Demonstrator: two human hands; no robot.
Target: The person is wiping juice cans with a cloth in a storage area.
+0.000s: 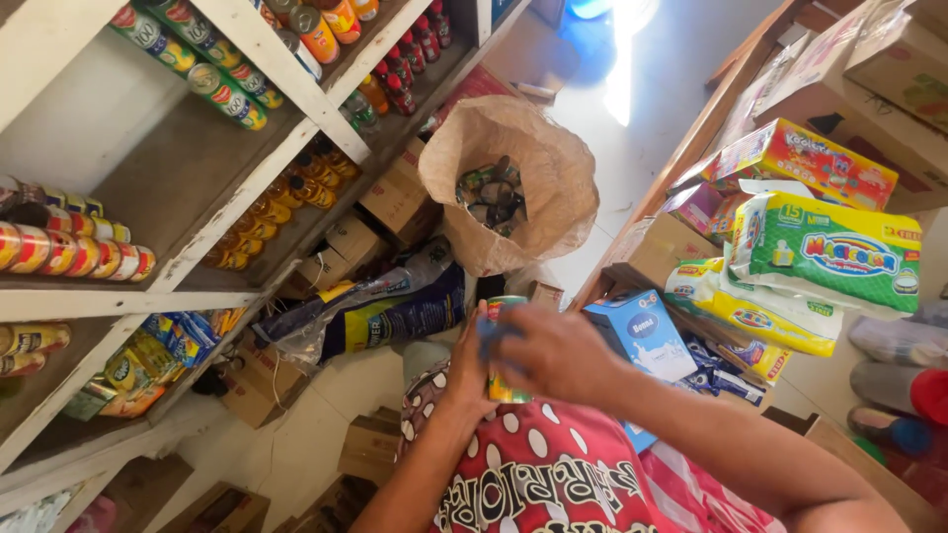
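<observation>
Red spotted cloth (553, 474) lies nearest; above it I see left hand (469, 360) gripping a tin can (506, 347) upright — right hand (553, 350) curls over it, seemingly wiping with blue rag (490, 334).

A small grocery shop: shelves (247, 188) of cans (74, 252), stacked cardboard boxes (395, 197) and packaged goods (829, 252).

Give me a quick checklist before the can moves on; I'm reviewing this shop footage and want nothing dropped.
1. Can gripped by left hand: ok.
2. Right hand on the can with a blue cloth: ok.
3. Can clean all round: cannot tell, mostly covered.
4. Open sack of cans upright on the floor: ok.
5. Room beside the can row on the white shelf: ok.
</observation>
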